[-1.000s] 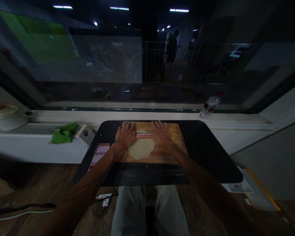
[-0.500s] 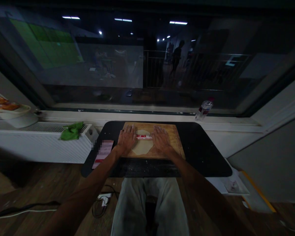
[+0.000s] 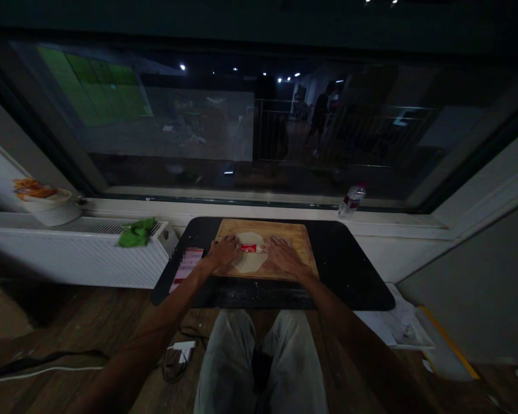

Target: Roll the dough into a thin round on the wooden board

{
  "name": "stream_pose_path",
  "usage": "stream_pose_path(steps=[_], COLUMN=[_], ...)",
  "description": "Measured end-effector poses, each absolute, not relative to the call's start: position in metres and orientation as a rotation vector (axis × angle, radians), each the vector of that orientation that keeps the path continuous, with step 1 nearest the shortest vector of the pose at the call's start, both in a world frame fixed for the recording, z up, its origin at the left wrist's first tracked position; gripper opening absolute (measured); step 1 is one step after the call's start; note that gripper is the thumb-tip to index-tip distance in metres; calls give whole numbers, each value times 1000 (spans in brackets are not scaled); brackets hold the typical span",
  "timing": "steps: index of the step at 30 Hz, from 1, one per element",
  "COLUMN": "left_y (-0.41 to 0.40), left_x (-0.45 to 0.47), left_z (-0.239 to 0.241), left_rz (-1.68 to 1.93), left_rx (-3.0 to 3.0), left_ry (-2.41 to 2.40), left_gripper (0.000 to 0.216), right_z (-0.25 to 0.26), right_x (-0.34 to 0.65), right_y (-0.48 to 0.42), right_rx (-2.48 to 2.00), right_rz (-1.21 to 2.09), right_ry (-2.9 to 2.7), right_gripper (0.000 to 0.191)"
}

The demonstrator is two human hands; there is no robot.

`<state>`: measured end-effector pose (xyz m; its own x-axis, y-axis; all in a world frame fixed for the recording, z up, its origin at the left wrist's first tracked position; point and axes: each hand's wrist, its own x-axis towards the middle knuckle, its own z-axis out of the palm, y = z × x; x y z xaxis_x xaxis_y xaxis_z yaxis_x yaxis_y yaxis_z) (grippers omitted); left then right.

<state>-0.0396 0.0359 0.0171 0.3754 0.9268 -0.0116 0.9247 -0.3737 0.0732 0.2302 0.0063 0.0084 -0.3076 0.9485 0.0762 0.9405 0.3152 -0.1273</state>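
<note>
A flat, pale sheet of dough [image 3: 249, 263] lies on the wooden cutting board [image 3: 305, 238]. Across its middle runs a rolling pin [image 3: 254, 248] wrapped in a red and white label. Over the pin's left end my left hand [image 3: 225, 250] is curled, fingers bent. On the other end sits my right hand [image 3: 284, 254], its fingers likewise over the pin. Both hands hide the pin's ends, so only its labelled middle shows. Dough shows both beyond and in front of the pin.
The board rests on a black tabletop [image 3: 349, 276] dotted with white specks. A pinkish printed sheet or packet [image 3: 187, 267] lies at its left. A green cloth [image 3: 137, 232] and a white tub [image 3: 54, 210] sit on the radiator [image 3: 112, 261]. A bottle [image 3: 351, 201] stands on the windowsill.
The rolling pin has rolled toward me, turning its label and uncovering more dough behind it. My hands have come back with it, fingers now more bent. The whole view has shifted slightly.
</note>
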Motion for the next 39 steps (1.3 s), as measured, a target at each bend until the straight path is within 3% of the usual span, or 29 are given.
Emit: stream_pose_path(steps=[6, 16, 23, 28, 39], left_y=[84, 125, 132, 133, 128], left_x=[-19, -9, -2, -4, -4], left_z=[30, 15, -8, -19, -19], left_rz=[181, 249, 398, 562, 527], left_rx=[2567, 2665, 2571, 2425, 2385], left_ry=[1558, 1118, 1082, 1137, 1264], left_gripper=[39, 33, 23, 32, 33], right_z=[26, 22, 24, 19, 20], right_x=[219, 211, 202, 200, 209], right_y=[25, 60, 60, 66, 72], right_rx=[-1838, -1911, -1990, -1990, -1834], right_rz=[158, 428, 486, 497, 787], right_ry=[-2185, -2053, -2008, -1948, -1930], right_gripper=[37, 28, 20, 18, 15])
